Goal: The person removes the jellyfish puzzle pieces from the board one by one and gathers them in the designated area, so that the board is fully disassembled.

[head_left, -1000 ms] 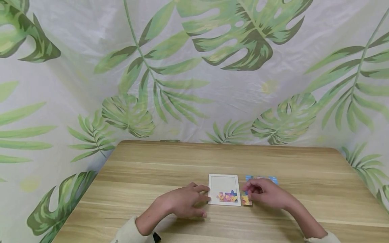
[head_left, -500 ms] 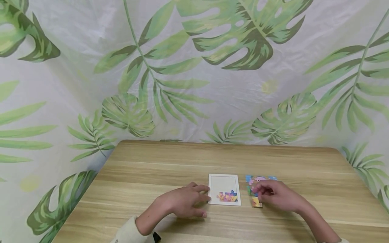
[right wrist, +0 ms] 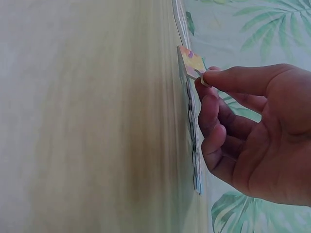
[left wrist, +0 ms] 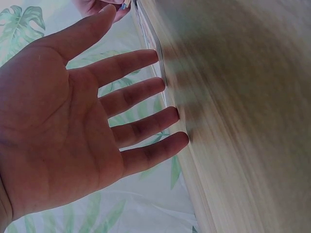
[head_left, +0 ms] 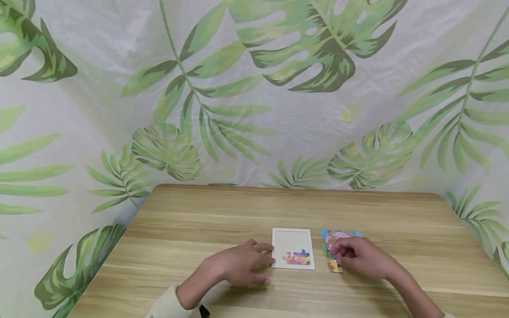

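Note:
A white puzzle tray (head_left: 291,240) lies on the table, with several joined pink, yellow and blue pieces (head_left: 298,257) in its lower right part. My left hand (head_left: 243,263) rests by the tray's left edge, fingers spread and straight in the left wrist view, fingertips at the edge. To the right of the tray, my right hand (head_left: 359,257) pinches a yellow puzzle piece (right wrist: 192,62) between thumb and index finger, tilted up in the right wrist view. Partly hidden beneath that hand are loose puzzle pieces (head_left: 326,235) in blue, pink and green.
The wooden table (head_left: 222,212) stretches around the tray on all sides. Behind it hangs a leaf-patterned cloth (head_left: 238,110). A small black object (head_left: 204,311) shows beside the left sleeve at the bottom.
With the yellow puzzle piece, my right hand has moved right, away from the tray, uncovering some loose pieces. Over the last half second it stays about there. The left hand stays put.

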A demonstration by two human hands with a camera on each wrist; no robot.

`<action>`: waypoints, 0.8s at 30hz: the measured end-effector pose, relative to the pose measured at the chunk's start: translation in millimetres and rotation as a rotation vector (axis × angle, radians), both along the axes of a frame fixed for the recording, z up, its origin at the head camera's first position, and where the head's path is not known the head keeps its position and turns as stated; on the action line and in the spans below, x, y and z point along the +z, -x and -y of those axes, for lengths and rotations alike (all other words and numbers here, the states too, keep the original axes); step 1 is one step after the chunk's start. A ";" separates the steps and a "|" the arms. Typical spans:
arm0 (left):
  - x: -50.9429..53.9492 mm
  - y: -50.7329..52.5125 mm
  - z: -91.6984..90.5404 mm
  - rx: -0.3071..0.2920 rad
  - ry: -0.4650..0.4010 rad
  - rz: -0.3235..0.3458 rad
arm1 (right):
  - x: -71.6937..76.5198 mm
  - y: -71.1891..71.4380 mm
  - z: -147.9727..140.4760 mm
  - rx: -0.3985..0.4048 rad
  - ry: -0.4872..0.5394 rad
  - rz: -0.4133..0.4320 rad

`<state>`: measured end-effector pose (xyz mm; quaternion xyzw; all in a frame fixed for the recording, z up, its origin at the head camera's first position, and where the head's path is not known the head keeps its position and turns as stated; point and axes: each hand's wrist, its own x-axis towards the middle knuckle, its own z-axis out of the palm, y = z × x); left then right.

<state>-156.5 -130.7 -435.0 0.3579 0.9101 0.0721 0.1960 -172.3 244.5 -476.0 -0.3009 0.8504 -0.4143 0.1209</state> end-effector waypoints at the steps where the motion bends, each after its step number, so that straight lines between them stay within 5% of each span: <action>1: 0.1 0.0 0.1 -0.001 0.000 0.000 | 0.4 0.1 1.6 0.001 -0.002 -0.008; 24: -1.3 1.0 0.3 -0.001 -0.007 0.004 | -0.3 -0.4 10.1 -0.019 -0.034 0.036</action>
